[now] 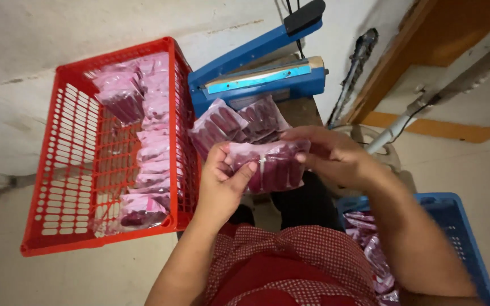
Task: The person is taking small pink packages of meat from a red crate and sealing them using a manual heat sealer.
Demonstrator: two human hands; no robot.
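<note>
Both hands grip one clear packet [270,164] of dark red sticks at centre: left hand [222,181] at 8 o'clock, right hand [330,156] at 3. Two more packets [239,122] lie at 12, before the blue sealer [262,76].

Red crate [63,170] blocks left, sealer [256,79] ahead, blue crate [460,226] right.

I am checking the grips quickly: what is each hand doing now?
Left hand: closed on the left end of the packet.
Right hand: closed on the packet's right end.
</note>
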